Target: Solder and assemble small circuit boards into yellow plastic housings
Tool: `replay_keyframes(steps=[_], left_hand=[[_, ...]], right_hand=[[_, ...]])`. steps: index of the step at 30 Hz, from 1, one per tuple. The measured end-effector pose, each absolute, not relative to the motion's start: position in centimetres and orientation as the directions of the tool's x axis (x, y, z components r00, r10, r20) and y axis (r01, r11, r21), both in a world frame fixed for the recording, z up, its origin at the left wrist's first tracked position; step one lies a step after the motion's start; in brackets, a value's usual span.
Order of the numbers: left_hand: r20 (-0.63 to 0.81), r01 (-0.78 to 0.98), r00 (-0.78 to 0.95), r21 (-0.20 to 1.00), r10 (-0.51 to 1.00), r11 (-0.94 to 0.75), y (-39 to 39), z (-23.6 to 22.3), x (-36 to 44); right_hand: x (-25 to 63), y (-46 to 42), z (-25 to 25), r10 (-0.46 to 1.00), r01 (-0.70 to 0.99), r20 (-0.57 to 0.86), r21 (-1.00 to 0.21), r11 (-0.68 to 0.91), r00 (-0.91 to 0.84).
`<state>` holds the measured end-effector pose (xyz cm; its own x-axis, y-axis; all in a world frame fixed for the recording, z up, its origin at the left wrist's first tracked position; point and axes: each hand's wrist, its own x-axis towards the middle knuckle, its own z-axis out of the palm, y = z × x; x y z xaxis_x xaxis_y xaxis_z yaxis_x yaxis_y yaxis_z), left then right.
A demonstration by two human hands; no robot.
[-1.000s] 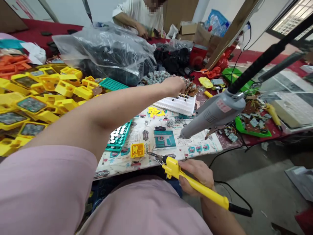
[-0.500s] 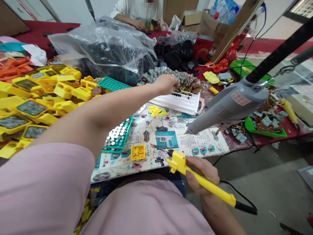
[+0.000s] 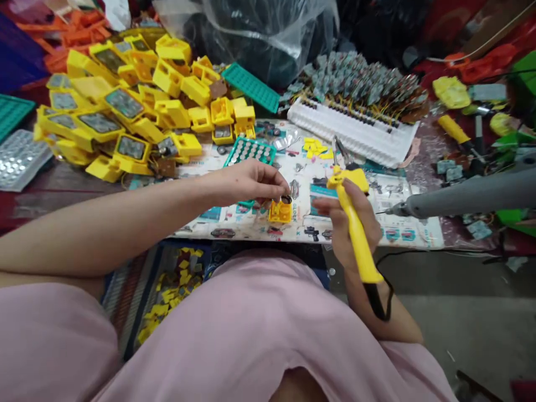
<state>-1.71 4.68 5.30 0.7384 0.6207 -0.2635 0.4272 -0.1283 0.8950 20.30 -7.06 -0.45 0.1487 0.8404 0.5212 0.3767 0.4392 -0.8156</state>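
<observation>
My left hand (image 3: 262, 183) is pinched over a small yellow plastic housing (image 3: 280, 212) near the table's front edge. A small dark round part (image 3: 286, 199) shows at its fingertips, at the housing's upper rim; its kind is not clear. In my right hand (image 3: 355, 229) is a yellow soldering iron (image 3: 355, 234), its metal tip pointing up and away, the black cable end hanging down. Just behind my left hand lies a teal tray (image 3: 251, 152) with several silver discs. Farther back stands a white ridged rack (image 3: 355, 137) with black pieces and yellow wires.
Many yellow housings (image 3: 125, 103) are heaped on the left. A grey electric screwdriver (image 3: 452, 195) hangs at the right. Small yellow pieces (image 3: 315, 148) lie mid-table. Circuit boards (image 3: 360, 78) are massed behind the rack, and a clear plastic bag (image 3: 268, 39) bulges at the back.
My left hand has come back from the white rack to the yellow housing, with a dark part at its fingertips. The soldering iron has turned more upright. The view has tilted down.
</observation>
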Motion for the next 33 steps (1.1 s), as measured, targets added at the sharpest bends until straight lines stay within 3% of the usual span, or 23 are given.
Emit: replay_keyframes(steps=[5, 8, 12, 15, 20, 24, 29, 33], left_hand=[[-0.231, 0.246, 0.673, 0.966, 0.702, 0.081, 1.0, 3.7, -2.4], [-0.2, 0.171, 0.671, 0.979, 0.714, 0.114, -0.1, 3.0, -3.5], [-0.174, 0.144, 0.727, 0.984, 0.664, 0.101, -1.3, 2.2, -4.5], [-0.134, 0.172, 0.687, 0.985, 0.714, 0.02, -2.5, 1.8, -4.4], [-0.009, 0.373, 0.57, 0.894, 0.822, -0.248, -3.7, 1.5, -3.8], [0.082, 0.42, 0.514, 0.844, 0.854, -0.333, -3.2, 1.2, -3.7], [0.172, 0.542, 0.462, 0.722, 0.87, -0.431, -2.3, 0.4, -3.5], [0.168, 0.63, 0.47, 0.624, 0.866, -0.463, -1.8, 0.0, -3.4]], right_hand=[[16.9, -5.9, -1.0, 0.908, 0.211, 0.414, -0.884, 0.416, -0.058], [15.9, -6.4, -1.5, 0.931, 0.131, 0.357, -0.922, 0.364, -0.074], [15.9, -7.0, -1.5, 0.939, 0.169, 0.343, -0.924, 0.344, -0.036], [16.0, -7.3, -1.1, 0.947, 0.189, 0.32, -0.929, 0.318, -0.019], [16.1, -7.6, -0.8, 0.969, 0.187, 0.241, -0.951, 0.246, -0.05], [17.0, -7.0, -1.2, 0.966, 0.181, 0.259, -0.949, 0.258, -0.022], [17.4, -5.5, -1.7, 0.947, 0.339, 0.317, -0.898, 0.282, 0.052], [17.1, -4.5, -1.7, 0.913, 0.532, 0.405, -0.764, 0.366, -0.046]])
